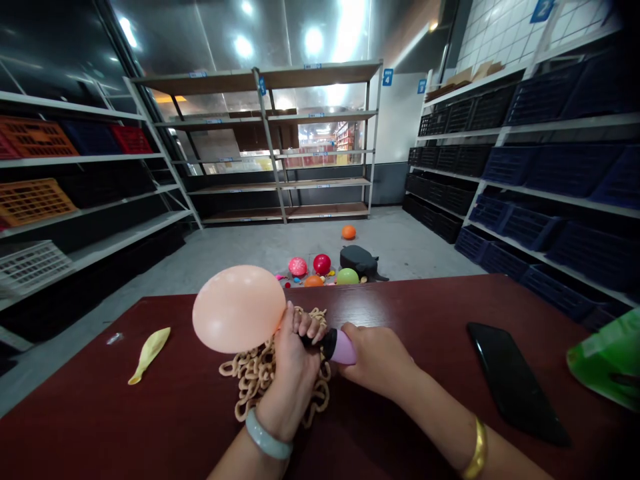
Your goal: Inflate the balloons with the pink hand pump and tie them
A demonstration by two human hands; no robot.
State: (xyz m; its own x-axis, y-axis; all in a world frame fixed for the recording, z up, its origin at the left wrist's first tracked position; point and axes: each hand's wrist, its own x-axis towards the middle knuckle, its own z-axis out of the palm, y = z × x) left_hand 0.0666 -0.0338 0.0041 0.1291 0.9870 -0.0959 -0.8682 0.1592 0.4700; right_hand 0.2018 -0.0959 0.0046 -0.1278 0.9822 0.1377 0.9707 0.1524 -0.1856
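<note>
A: From the head camera, where's the balloon?

B: The peach balloon (pixel 239 308) sits swollen at ten o'clock of the left hand (pixel 293 363), just above the counter (pixel 190 413). Its fingers (pixel 306 325) are clenched round the neck, seemingly to pin it onto the pump (pixel 340 347) tip.

A: And the right hand (pixel 377 360)?

B: At three o'clock, wrapped round the pump's lilac body, wrist low, bracing it over the chain (pixel 250 380).

- Ceiling lights (pixel 313 40) far overhead burn out white and smear glare across the glossy ceiling.
- The balloon (pixel 239 309) is evenly lit, with a faint highlight.
- The bench (pixel 400 313) shines at its far edge and is dimmer near.
- The shelves (pixel 550 125) bow outward at left and right, and the corners darken.
- The green bag (pixel 605 360) at the right edge looks smeared, possibly out of focus.
</note>
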